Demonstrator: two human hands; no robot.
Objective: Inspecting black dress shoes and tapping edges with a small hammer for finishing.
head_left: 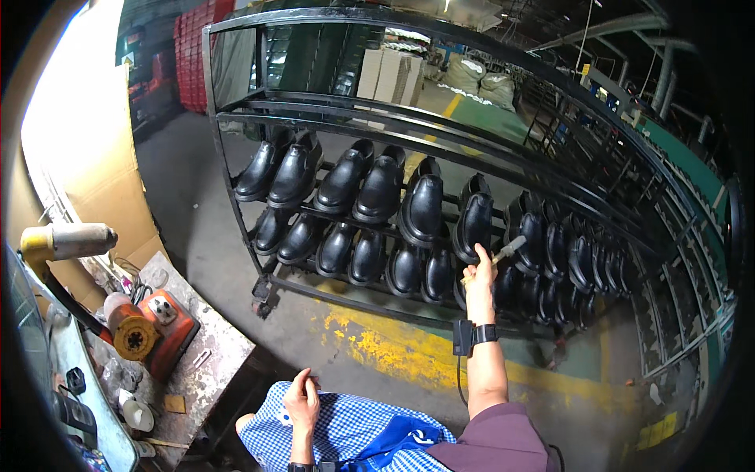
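Right grip (480, 271) closed around a slim pale-tipped tool (511, 247), arm stretched forward at a black slip-on shoe (474, 219) on the rack (314, 16); left hand (302, 400) half-open, bent above the lap

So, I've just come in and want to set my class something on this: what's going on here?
A person stretches the right hand out to a dark metal rack, gripping a slim, pale-ended tool beside the toe of a black shoe; whether they touch is unclear. The left hand is over the blue checked apron, with nothing visible in it. More black shoes stand in two rows on the rack. An orange machine sits on the bench at left.
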